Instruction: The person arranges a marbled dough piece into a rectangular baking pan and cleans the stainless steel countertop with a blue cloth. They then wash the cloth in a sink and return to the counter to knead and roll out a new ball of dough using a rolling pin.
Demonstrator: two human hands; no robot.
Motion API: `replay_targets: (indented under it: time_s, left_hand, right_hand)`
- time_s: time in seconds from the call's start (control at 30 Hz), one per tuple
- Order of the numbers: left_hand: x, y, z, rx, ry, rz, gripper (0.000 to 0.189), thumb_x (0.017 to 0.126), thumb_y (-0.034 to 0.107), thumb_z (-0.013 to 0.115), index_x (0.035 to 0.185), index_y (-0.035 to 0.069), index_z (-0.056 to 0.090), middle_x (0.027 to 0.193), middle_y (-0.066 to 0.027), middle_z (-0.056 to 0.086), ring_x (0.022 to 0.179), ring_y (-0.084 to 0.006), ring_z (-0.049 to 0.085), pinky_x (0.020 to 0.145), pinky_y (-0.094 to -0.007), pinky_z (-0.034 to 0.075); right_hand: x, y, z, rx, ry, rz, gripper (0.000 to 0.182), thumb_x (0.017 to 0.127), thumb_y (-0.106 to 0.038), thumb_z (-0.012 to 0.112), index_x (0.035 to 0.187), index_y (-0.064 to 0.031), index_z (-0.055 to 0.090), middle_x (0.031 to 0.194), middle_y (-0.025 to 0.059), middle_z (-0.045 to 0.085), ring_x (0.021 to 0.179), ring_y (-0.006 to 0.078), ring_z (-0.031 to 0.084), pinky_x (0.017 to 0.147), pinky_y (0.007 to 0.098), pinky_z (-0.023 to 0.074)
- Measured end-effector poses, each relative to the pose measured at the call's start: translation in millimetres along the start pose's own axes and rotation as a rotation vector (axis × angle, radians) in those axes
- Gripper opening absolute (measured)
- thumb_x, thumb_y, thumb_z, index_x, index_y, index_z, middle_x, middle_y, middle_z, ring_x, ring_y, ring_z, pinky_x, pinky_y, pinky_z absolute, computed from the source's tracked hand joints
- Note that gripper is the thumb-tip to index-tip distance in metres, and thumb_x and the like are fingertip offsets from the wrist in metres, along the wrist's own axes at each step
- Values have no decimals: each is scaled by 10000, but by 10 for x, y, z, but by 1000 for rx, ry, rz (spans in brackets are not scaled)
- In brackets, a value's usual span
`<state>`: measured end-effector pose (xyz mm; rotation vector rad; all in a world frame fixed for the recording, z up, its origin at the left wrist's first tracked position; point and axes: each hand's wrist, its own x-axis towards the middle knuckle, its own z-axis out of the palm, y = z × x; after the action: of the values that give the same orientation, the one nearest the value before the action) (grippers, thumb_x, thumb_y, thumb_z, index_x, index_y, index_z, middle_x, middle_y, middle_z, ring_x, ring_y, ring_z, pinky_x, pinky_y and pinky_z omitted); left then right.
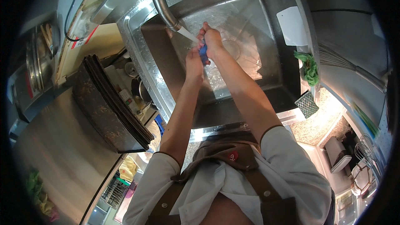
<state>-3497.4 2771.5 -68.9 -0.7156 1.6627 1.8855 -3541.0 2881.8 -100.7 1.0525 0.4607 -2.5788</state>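
Water streams from a curved metal faucet (164, 6) onto both my hands over a stainless steel sink (265, 37). A small blue object (203, 52), whose kind I cannot tell, is gripped between them. My left hand (194, 57) holds its left side, and my right hand (213, 39) closes on it from the right, fingers partly hidden. Beneath my hands, water covers the basin floor around the round drain (230, 49).
A white board (292, 26), a green cloth (307, 68) and a scouring sponge (307, 104) lie along the sink's right rim. Dark baking trays (106, 109) stand stacked at left. A whisk (343, 62) hangs at right.
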Motion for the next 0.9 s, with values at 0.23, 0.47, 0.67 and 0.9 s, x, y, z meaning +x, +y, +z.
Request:
replay_targets:
  time_s: [0.23, 0.47, 0.67, 0.9]
  left_hand:
    - [63, 381, -15, -199, -201, 130, 306, 814, -105, 557, 1109, -24, 555, 1080, -113, 614, 1014, -212, 595, 935, -341, 458]
    - [211, 490, 17, -49, -133, 54, 257, 789, -65, 598, 1039, -3, 599, 1030, -72, 642, 969, -188, 609, 899, -318, 467]
    - [474, 287, -164, 162, -190, 92, 211, 858, 112, 604, 1058, 45, 614, 991, -84, 655, 917, -211, 634, 810, -356, 518]
    - [278, 416, 151, -621, -517, -54, 380, 968, 392, 480, 1153, 76, 582, 1082, -106, 646, 992, -266, 627, 882, -427, 515]
  right_hand:
    - [-500, -302, -166, -401, -92, -155, 279, 927, -112, 595, 1171, 23, 587, 1062, 78, 635, 992, 159, 596, 810, 291, 489]
    - [-377, -547, -682, -587, -52, -357, 415, 812, -121, 711, 1181, -11, 556, 1139, 95, 584, 1026, 171, 553, 873, 288, 437]
    - [-740, -421, -107, -1023, -127, -764, 392, 827, -71, 656, 1206, -48, 558, 1118, 76, 606, 1057, 218, 563, 927, 311, 433]
    - [-1310, -218, 107, -1365, -354, -710, 303, 871, -93, 620, 1173, -80, 621, 1211, 131, 594, 1137, 269, 558, 983, 338, 423]
